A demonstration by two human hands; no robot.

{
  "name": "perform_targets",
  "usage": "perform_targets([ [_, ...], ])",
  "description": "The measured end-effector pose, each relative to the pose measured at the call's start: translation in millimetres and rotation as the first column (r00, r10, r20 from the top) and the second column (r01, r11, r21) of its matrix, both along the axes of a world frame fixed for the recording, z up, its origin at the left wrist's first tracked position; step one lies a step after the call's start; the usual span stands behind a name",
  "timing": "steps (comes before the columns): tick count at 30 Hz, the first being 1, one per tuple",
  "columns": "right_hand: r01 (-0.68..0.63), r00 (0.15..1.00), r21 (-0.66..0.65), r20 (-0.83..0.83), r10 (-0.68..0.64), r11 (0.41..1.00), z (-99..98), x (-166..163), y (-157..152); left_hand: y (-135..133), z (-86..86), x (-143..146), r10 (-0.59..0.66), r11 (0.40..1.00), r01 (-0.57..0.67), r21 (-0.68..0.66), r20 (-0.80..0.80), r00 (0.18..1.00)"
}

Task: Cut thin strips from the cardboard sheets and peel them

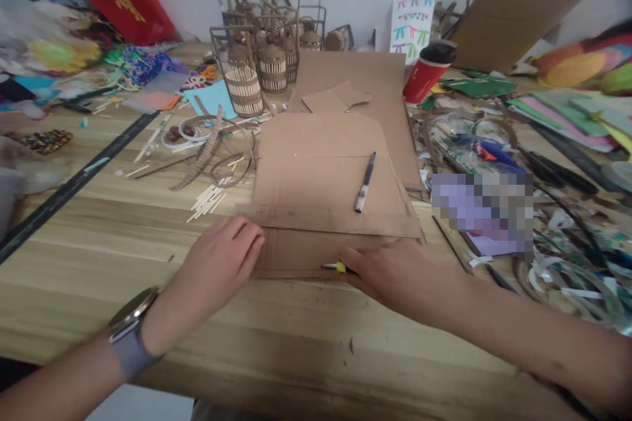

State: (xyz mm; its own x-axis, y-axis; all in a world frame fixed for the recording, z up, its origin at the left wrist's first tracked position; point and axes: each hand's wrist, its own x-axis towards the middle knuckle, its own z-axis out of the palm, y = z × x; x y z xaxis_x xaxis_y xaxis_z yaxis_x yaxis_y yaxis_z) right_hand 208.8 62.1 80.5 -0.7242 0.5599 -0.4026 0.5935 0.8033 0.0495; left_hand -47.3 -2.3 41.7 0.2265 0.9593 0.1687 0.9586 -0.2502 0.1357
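Note:
Several sheets of brown cardboard (316,184) lie stacked on the wooden table in front of me. My left hand (232,247), with a watch on its wrist, has its fingers curled at the near left edge of the cardboard strip. In my right hand (390,273) is a utility knife (340,267), mostly hidden by the fingers. Its yellow part and blade stick out to the left, over the near edge of the cardboard. A black pen (365,181) rests on the upper sheet, above the right hand.
Small basket lanterns (244,89) stand at the back, beside a red cup (427,72) with a black lid. Pale sticks (207,200) and bent strips (202,151) lie left. Coloured sheets (557,122) and coiled strips (567,289) crowd the right. A dark strip (83,177) crosses the table's left side.

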Motion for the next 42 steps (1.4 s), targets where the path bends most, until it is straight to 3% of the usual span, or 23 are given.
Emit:
perform_targets([
  [4,-0.072,0.995,0.028,-0.068,0.074,0.997,-3.5,-27,-1,28,-8.9,3,-0.098,0.975,0.097,0.198,-0.002,0.995],
  [11,-0.145,0.989,-0.005,-0.039,0.144,0.989,-8.0,-48,-1,43,-42.6,14,-0.133,0.988,0.136,0.068,-0.051,0.990],
  [17,-0.180,0.984,-0.014,0.006,0.180,0.984,-3.1,-53,0,41,-39.8,15,-0.138,0.987,0.145,0.075,-0.090,0.986],
  [35,-0.177,0.984,0.038,-0.010,0.177,0.984,-12.7,-52,1,42,-39.9,16,-0.138,0.988,0.144,0.063,-0.080,0.987],
  [42,-0.233,0.965,-0.045,0.111,0.237,0.971,7.6,-65,0,42,-40.2,16,-0.143,0.987,0.148,0.054,-0.094,0.985],
])
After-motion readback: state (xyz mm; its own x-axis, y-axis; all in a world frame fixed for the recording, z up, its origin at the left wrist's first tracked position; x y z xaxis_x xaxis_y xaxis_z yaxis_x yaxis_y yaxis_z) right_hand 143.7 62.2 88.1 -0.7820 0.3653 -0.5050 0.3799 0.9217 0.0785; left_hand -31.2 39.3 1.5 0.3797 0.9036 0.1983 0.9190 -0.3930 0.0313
